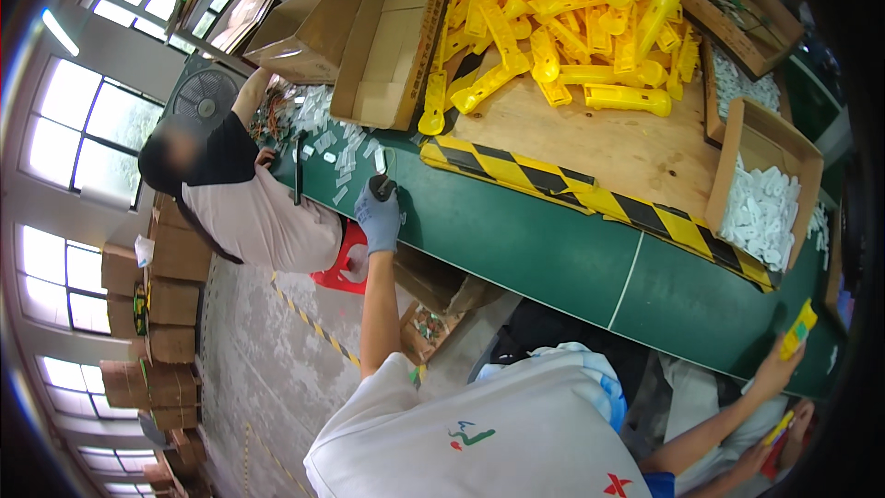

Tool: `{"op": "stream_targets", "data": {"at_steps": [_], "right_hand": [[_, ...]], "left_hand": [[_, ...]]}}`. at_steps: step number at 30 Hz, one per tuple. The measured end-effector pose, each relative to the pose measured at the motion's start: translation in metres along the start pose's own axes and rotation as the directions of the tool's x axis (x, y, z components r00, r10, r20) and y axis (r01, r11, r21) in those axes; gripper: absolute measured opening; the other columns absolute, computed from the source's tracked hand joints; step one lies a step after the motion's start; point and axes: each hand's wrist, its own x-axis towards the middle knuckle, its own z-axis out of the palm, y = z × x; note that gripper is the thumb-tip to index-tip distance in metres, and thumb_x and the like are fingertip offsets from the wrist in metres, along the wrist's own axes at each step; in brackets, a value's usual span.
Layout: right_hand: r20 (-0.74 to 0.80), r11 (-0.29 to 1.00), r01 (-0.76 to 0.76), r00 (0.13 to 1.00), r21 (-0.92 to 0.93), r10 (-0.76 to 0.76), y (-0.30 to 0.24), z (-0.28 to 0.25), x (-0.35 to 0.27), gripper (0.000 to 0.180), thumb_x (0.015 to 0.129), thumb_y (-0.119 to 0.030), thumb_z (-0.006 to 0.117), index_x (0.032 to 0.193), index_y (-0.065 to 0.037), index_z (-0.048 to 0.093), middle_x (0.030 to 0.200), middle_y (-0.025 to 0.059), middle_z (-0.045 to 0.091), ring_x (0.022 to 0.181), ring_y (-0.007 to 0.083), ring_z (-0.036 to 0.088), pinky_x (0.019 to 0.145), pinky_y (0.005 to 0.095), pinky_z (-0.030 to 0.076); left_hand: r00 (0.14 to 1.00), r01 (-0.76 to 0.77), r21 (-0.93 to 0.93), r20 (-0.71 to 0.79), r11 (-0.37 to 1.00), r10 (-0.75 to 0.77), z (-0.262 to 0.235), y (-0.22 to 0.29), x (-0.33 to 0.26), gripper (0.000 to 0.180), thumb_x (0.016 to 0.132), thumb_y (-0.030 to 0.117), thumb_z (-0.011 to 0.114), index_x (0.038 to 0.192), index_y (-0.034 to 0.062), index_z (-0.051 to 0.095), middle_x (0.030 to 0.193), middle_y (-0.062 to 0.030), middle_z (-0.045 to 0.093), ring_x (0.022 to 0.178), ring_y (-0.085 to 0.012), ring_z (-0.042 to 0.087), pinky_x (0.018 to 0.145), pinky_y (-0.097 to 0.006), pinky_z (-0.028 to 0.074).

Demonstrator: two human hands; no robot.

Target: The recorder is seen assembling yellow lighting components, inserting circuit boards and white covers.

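My left hand [378, 219], in a grey glove, reaches over the green table [498, 221] with its fingers closed. A small dark shape shows at the fingertips, too unclear to name. Small clear plastic pieces [343, 162] lie scattered just beyond it, one of them close to the fingertips. Far to the right, my bare right hand [779, 371] is closed on a yellow plastic housing [798, 330] with a green patch, held above the table's near edge. Many similar yellow housings [590, 18] are heaped on the wooden board [590, 143].
Black-and-yellow tape edges the board. A carton [804, 134] of whitish pieces [761, 207] stands right; an open carton [392, 41] stands left. One co-worker [263, 194] sits left; another's hand [800, 422] holds a yellow piece beside my right arm. A red stool [346, 263] stands below.
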Motion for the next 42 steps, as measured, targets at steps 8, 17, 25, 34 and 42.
{"op": "stream_targets", "data": {"at_steps": [8,17,25,34,42], "right_hand": [[-0.225,0.955,0.291,0.936,0.061,-0.271,-0.065,-0.019,-0.015,0.052,0.094,-0.037,0.062,0.136,-0.006,0.055,0.128,0.0155,0.061,0.116,0.0316,0.059,0.099,0.0373,0.044],[-0.105,0.072,0.266,0.595,0.961,-0.797,-0.314,-0.099,-0.16,0.029,0.077,-0.008,0.077,0.105,-0.003,0.067,0.089,0.0109,0.068,0.074,0.0195,0.066,0.066,0.029,0.052],[-0.221,0.085,0.378,0.694,0.922,-0.686,-0.312,-0.085,-0.155,0.031,0.073,-0.005,0.079,0.101,-0.003,0.067,0.087,0.0112,0.066,0.076,0.0242,0.066,0.069,0.033,0.052],[-0.036,0.101,0.163,0.673,0.981,-0.739,-0.32,-0.09,-0.144,0.045,0.072,-0.005,0.081,0.114,-0.003,0.065,0.093,0.0104,0.069,0.083,0.0203,0.07,0.074,0.0288,0.055],[-0.028,0.098,0.16,0.639,0.982,-0.769,-0.334,-0.089,-0.116,0.021,0.083,-0.007,0.075,0.102,0.0,0.07,0.088,0.0079,0.071,0.076,0.013,0.069,0.071,0.0243,0.055]], "left_hand": [[0.933,0.324,-0.781,0.359,0.534,-0.042,-0.078,0.18,-0.006,0.039,0.097,0.02,0.056,0.132,0.0032,0.052,0.072,-0.002,0.054,0.056,-0.0087,0.052,0.049,-0.02,0.039],[0.666,0.496,-0.78,0.624,0.383,0.409,-0.047,0.316,-0.075,0.038,0.098,0.016,0.057,0.132,0.0006,0.053,0.085,-0.0065,0.066,0.064,-0.0112,0.062,0.054,-0.023,0.048],[0.683,0.414,-0.807,0.582,0.422,0.442,-0.032,0.351,-0.109,0.027,0.094,0.006,0.058,0.12,-0.003,0.058,0.091,-0.0067,0.064,0.074,-0.0082,0.057,0.066,-0.025,0.049],[0.711,0.216,-0.828,0.496,0.517,0.497,-0.032,0.357,-0.09,0.03,0.088,0.003,0.067,0.117,-0.0007,0.058,0.09,-0.0081,0.068,0.076,-0.0099,0.063,0.067,-0.023,0.05],[0.628,0.545,-0.729,0.682,0.414,0.375,-0.029,0.359,-0.08,0.029,0.088,0.007,0.07,0.113,0.0012,0.057,0.085,-0.0076,0.067,0.068,-0.0103,0.06,0.061,-0.024,0.05]]}}
